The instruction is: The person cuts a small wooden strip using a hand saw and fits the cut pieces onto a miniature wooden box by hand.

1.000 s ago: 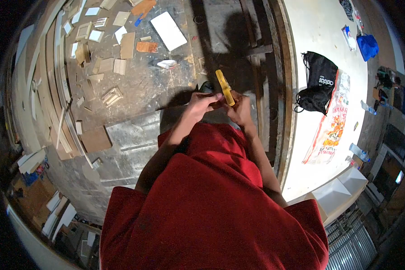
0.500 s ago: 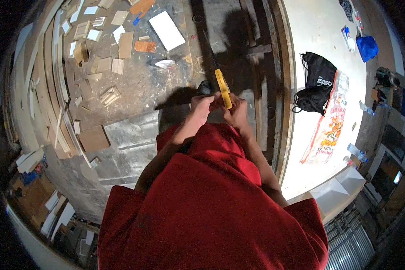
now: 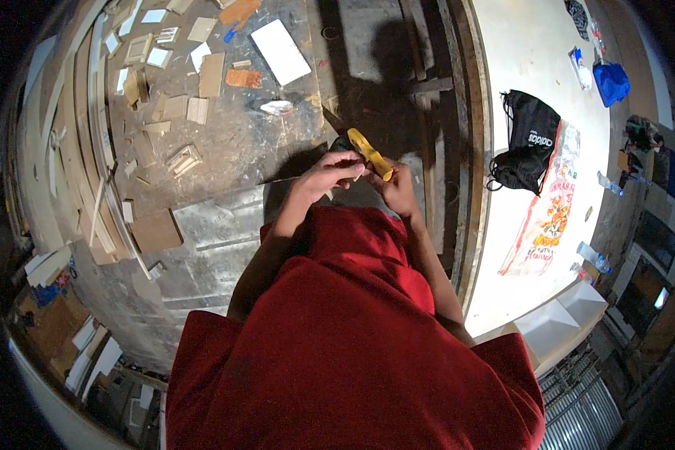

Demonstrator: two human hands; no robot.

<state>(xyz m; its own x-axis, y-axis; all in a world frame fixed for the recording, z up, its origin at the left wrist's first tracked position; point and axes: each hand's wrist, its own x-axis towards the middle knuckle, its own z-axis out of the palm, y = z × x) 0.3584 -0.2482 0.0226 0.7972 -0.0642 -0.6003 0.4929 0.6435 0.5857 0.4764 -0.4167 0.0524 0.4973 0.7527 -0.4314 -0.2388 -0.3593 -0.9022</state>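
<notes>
The long, curved, bright-yellow tool (image 3: 370, 154) sits just beyond the red garment (image 3: 352, 322), pointing to eleven o'clock from the right hand (image 3: 400, 196), whose fingers close around its near end. It looks light, stiff and perhaps slick (plastic, I'd guess), so that near end seems the surest hold. At its nine o'clock, the left hand (image 3: 321, 178) has bent fingers; whether they pinch anything, I cannot tell.

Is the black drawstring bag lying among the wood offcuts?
No, the black drawstring bag lies on the white tabletop, apart from the wood offcuts.
</notes>
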